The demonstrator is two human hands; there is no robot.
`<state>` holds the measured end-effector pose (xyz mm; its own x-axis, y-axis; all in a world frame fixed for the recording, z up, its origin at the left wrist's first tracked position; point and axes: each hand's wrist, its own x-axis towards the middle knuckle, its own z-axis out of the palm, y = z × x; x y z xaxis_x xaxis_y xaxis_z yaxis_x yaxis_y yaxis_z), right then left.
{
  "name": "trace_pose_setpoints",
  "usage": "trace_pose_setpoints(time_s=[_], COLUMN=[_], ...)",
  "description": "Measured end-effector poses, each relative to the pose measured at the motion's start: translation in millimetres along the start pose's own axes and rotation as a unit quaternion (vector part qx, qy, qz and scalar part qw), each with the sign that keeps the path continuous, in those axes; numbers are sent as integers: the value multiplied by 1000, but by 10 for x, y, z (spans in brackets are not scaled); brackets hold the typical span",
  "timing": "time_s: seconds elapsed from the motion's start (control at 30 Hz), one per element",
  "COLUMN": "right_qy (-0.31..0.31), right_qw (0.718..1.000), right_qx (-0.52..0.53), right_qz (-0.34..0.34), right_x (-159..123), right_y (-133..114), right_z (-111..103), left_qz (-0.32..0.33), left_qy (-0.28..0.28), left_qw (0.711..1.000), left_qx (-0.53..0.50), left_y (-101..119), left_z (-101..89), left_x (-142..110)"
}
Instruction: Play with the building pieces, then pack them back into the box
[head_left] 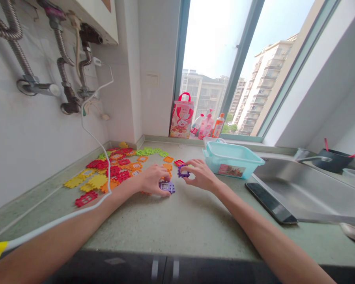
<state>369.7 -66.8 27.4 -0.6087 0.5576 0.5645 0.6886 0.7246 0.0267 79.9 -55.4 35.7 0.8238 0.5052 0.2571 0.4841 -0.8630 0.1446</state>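
Observation:
My left hand (154, 180) grips a light purple toy building tile (167, 187) with a white window grid, low over the counter. Between the thumb and fingers of my right hand (199, 175) is a dark purple toy building tile (182, 171), held tilted a short way from the other tile. Just behind the hands lie orange tiles (168, 159) and a red tile (179, 162). Many red, yellow and orange notched tiles (112, 171) are heaped to the left of my left hand, with a row of green tiles (149, 151) at the back.
A light blue plastic bin (236, 152) stands right of my hands. A black phone (270, 203) lies beside the steel sink (319, 193). A white cable (91, 136) hangs across the left side, over the tiles. Bottles (207, 125) and a pink bag (182, 120) stand on the windowsill.

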Motion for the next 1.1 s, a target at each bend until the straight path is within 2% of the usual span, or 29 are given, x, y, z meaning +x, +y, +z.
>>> trace_pose_setpoints(time_s=[0.1,0.17,0.23,0.3,0.37,0.47,0.57,0.63,0.7,0.77,0.83,0.9,1.0,1.1], right_qy=[119,200,248,249,216,185,234,235,174,69,-11,-45,-49,-30], right_qw=[986,957,922,899,887,880,893,926,970,996,999,994,990,992], right_qx=[-106,-168,-210,-227,-224,-218,-207,-169,-105,-41,-7,12,25,13], right_qz=[53,129,209,279,341,378,324,243,136,30,-50,-101,-131,-120], right_x=[-43,-111,-208,-314,-401,-437,-340,-231,-123,-39,17,51,83,97], right_y=[233,423,609,767,886,962,858,668,402,112,-140,-313,-406,-320], right_z=[-289,-471,-599,-660,-672,-665,-656,-606,-491,-317,-121,49,186,152], left_qz=[0,4,10,19,25,28,21,7,-16,-39,-57,-63,-60,-58], left_qy=[10,21,34,42,48,64,81,97,120,138,150,152,143,132], left_qw=[1000,1000,999,999,999,998,996,995,991,985,979,974,964,965], left_qx=[0,-4,-9,-9,-3,10,11,-12,-53,-94,-124,-157,-216,-220], left_y=[24,31,29,20,9,-6,-1,19,45,66,75,75,70,51], left_z=[12,30,51,71,87,97,88,77,72,81,107,139,168,158], left_x=[6,5,4,3,5,9,11,12,14,16,16,17,26,34])
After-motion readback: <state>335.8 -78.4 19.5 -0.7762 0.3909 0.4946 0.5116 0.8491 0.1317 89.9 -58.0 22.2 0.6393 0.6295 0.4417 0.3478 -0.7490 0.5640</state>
